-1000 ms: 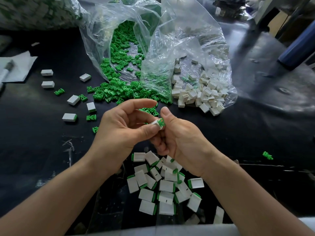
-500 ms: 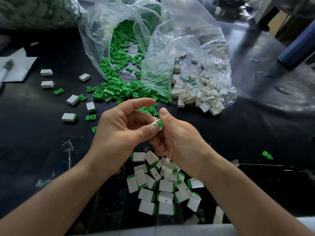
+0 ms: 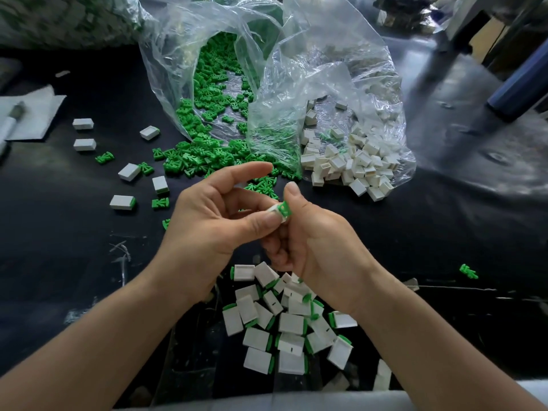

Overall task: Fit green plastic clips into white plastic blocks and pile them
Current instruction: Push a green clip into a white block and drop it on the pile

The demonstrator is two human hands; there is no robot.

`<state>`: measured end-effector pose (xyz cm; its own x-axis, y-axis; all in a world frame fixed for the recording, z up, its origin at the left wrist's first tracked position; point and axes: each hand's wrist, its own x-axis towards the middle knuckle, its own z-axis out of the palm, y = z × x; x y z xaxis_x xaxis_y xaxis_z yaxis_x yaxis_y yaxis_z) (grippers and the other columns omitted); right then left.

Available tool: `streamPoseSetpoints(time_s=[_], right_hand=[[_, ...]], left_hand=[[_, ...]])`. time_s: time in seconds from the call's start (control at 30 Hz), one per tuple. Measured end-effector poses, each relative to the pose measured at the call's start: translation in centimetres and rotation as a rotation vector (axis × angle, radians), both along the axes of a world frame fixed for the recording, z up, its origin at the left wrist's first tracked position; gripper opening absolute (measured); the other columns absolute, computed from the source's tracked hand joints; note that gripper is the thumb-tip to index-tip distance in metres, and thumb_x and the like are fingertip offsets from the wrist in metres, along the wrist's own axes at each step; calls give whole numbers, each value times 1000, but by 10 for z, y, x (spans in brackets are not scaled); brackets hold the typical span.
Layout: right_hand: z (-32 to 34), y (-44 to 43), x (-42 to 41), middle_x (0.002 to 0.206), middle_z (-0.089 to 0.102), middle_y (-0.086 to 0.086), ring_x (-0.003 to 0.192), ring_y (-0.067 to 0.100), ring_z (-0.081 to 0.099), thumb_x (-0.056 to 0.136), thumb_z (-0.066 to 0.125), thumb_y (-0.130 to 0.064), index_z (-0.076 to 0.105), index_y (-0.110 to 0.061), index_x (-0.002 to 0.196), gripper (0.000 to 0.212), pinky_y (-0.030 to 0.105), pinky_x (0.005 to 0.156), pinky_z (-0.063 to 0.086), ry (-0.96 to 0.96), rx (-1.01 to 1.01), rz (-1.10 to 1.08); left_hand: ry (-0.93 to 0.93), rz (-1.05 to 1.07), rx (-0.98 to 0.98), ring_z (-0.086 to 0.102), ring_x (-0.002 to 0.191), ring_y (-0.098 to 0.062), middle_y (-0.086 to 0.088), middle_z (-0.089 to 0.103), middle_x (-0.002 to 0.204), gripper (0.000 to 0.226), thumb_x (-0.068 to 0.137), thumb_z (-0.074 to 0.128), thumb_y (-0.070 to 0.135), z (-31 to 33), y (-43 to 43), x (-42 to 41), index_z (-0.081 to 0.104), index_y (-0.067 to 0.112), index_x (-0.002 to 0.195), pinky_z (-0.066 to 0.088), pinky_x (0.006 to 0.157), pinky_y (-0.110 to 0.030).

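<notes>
Barely anything has shifted: above the finished pile (image 3: 284,324) near the front edge of the counter (image 3: 74,262), the left hand (image 3: 207,221) still pinches the white block (image 3: 274,214), index finger out, while the curled right hand (image 3: 314,247) thumbs the green clip (image 3: 285,209) nearly flush, so it looks ready to drop

Clips (image 3: 189,161): green plastic, smooth, slight sheen.
Blocks (image 3: 360,170): white plastic, matt to my eye.
Bags (image 3: 326,72): clear film, glossy, crinkled.
Table (image 3: 59,262): black, shiny, scuffed near me.
Sheet (image 3: 41,114): white, perhaps paper.
</notes>
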<state>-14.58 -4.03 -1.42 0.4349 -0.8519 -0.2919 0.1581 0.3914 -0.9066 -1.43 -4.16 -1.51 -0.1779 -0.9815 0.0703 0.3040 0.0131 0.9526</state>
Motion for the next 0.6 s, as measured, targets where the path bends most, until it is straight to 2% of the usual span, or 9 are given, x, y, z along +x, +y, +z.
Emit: streamPoseSetpoints(time_s=[0.1, 0.3, 0.37, 0.43, 0.6], right_hand=[[1, -1, -1, 64, 49, 1, 56, 9, 41, 94, 27, -48, 56, -14, 73, 49, 22, 54, 31, 7, 21, 17], [2, 0, -3, 54, 52, -9, 53, 8, 42, 90, 33, -49, 54, -16, 67, 45, 21, 53, 33, 184, -93, -4], [2, -1, -4, 53, 52, -10, 53, 7, 42, 90, 33, -49, 53, -16, 69, 44, 21, 53, 33, 212, -110, -5], [3, -1, -5, 53, 51, -11, 52, 7, 42, 90, 33, -48, 52, -16, 69, 43, 20, 53, 33, 210, -117, -5], [4, -1, -6, 56, 51, -9, 49, 3, 42, 86, 34, -52, 51, -17, 69, 42, 12, 50, 36, 290, -191, 3]], left_hand=[[-13, 7, 1, 59, 44, -18, -5, 66, 64, 44, 61, 67, 5, 0, 1, -1, 61, 14, 104, 50, 46, -24], [-25, -7, -6, 62, 50, -19, -4, 68, 68, 38, 63, 67, 10, 0, 1, -1, 62, 12, 101, 51, 50, -25], [-24, -24, -1, 63, 52, -21, -5, 69, 70, 38, 63, 73, 6, -1, -1, 0, 63, 11, 100, 52, 51, -26], [-8, -39, 7, 63, 54, -23, -8, 69, 73, 35, 65, 70, 2, -2, -1, 1, 65, 12, 99, 52, 53, -27], [-25, -45, 11, 60, 56, -28, -12, 69, 74, 32, 66, 62, 1, -5, -2, 2, 68, 13, 95, 52, 56, -30]])
